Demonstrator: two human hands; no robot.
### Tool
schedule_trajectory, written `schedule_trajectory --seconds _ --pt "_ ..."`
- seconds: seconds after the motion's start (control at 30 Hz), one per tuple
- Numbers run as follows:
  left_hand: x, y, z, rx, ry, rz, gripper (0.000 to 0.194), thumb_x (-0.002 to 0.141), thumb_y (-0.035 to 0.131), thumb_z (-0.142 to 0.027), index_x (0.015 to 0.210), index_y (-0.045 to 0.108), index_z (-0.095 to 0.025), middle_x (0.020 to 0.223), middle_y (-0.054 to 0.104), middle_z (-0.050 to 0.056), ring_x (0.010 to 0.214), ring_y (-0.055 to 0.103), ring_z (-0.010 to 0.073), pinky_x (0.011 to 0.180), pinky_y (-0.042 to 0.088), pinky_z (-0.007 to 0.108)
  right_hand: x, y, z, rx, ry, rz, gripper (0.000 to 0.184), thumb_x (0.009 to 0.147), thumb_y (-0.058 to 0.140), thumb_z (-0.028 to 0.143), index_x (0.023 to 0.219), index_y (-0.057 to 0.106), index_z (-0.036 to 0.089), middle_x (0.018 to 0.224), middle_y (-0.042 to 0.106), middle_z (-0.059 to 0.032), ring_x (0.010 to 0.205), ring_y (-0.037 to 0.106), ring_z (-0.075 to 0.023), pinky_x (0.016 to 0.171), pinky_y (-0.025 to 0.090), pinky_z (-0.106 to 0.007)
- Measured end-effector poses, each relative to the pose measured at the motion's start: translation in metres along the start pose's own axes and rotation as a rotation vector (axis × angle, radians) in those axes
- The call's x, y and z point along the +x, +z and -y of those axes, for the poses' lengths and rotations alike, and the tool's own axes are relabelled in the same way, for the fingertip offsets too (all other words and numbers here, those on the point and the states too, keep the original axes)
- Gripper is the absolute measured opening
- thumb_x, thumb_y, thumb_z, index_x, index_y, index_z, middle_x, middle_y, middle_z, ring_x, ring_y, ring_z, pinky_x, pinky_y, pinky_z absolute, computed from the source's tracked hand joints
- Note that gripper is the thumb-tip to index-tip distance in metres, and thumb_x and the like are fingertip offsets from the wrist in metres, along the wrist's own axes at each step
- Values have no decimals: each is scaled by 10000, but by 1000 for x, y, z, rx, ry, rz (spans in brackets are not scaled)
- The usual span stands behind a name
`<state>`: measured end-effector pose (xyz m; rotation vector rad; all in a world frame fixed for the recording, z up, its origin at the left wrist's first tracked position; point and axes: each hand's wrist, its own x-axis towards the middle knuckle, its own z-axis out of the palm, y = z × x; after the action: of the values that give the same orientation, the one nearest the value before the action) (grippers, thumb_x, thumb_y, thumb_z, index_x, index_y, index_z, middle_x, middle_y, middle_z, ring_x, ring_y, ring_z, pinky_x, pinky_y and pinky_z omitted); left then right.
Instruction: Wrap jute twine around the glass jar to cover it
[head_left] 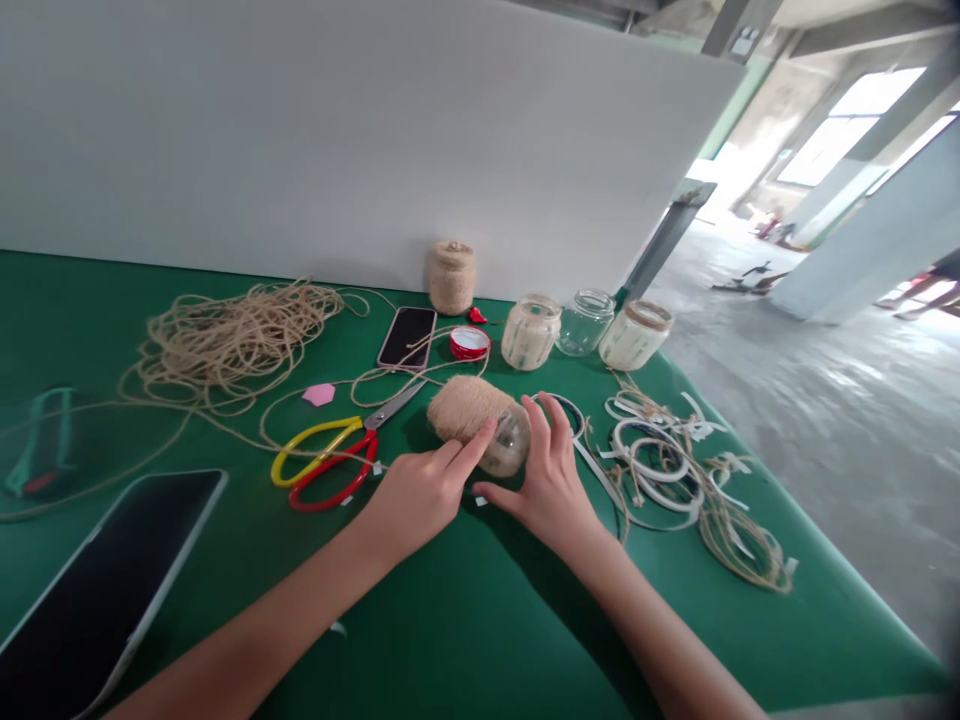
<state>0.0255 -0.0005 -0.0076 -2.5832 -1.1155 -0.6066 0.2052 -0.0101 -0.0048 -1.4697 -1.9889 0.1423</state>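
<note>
A glass jar (487, 420) lies on its side on the green table (480, 620), most of it wrapped in jute twine, its bare glass end toward me. My left hand (420, 490) presses a fingertip against the wrapped part where twine meets glass. My right hand (551, 470) cups the bare glass end, fingers curled round it. A strand of twine runs from the jar to a loose heap of twine (236, 335) at the back left. Red-and-yellow scissors (330, 460) lie just left of my left hand.
A fully wrapped jar (451, 277), two partly wrapped jars (531, 332) (634, 335) and a clear jar (585, 321) stand by the white wall. A phone (407, 336), a red lid (470, 342), a tablet (97, 590) and scraps of tape backing and twine (675, 470) lie around. The table edge is at right.
</note>
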Motion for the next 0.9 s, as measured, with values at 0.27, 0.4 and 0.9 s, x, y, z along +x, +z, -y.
schedule_trajectory --seconds 0.27,0.4,0.9 --pt "2 1 1 -20 10 -18 578 821 357 -65 1376 209 -125 828 634 65 675 623 154 502 488 215 4 -4 0 140 53 52 722 649 681 310 1248 292 208 1204 377 -100 1125 432 -236 935 427 -387" --pt "2 -1 1 -29 27 -54 546 827 370 -68 1358 244 -91 824 637 78 686 626 166 515 503 235 4 -5 3 175 116 71 713 658 678 371 1244 301 221 1190 408 -89 1086 465 -232 907 442 -389" --pt "1 -6 0 -6 51 -98 469 829 393 -87 1295 344 -81 697 606 31 573 583 137 474 464 233 0 0 4 165 75 60 806 676 649 358 1325 186 241 1285 347 -122 1225 359 -270 975 376 -468"
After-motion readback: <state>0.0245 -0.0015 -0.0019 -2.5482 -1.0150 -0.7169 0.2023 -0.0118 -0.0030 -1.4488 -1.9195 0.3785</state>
